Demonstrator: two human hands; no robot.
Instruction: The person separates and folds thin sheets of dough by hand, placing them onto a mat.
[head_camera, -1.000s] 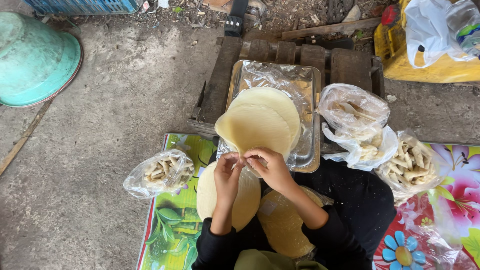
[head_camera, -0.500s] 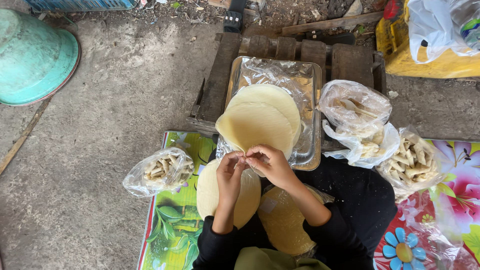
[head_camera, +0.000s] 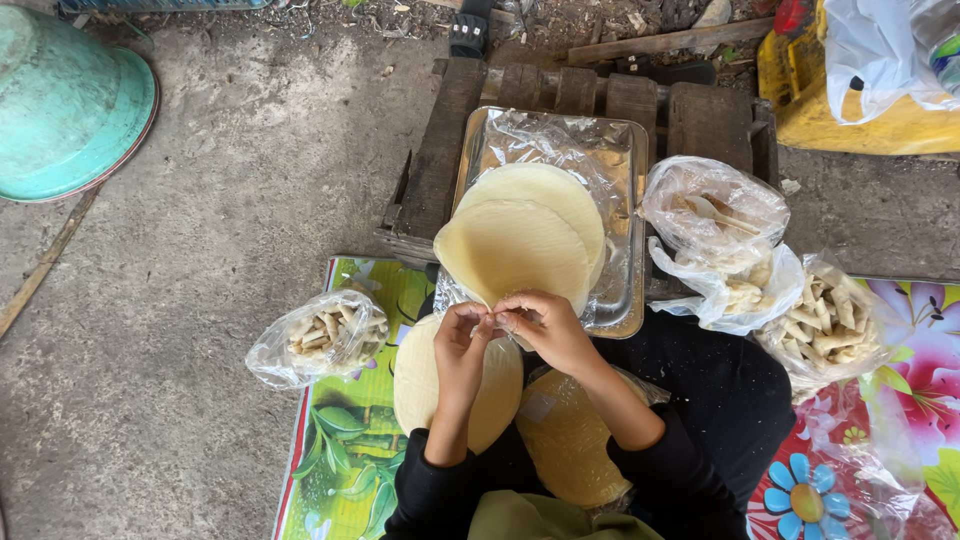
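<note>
My left hand (head_camera: 462, 340) and my right hand (head_camera: 541, 322) meet at the near edge of a round pale yellow wrapper sheet (head_camera: 515, 250), pinching it with the fingertips. That sheet lies over another round sheet (head_camera: 560, 190) on a plastic-lined metal tray (head_camera: 625, 290). A further round sheet (head_camera: 415, 385) lies under my left forearm, and a wrapped stack of sheets (head_camera: 570, 450) rests on my lap.
The tray sits on a dark wooden pallet (head_camera: 440, 160). A clear bag of rolled pieces (head_camera: 320, 335) lies left on a flowered mat (head_camera: 340, 470). More bags (head_camera: 715, 215) (head_camera: 830, 320) stand right. A teal basin (head_camera: 65, 105) is far left, a yellow container (head_camera: 800, 80) top right.
Both hands stay at the sheet's near edge, fingers shifting slightly. The view has drifted a little; nothing else moved.
</note>
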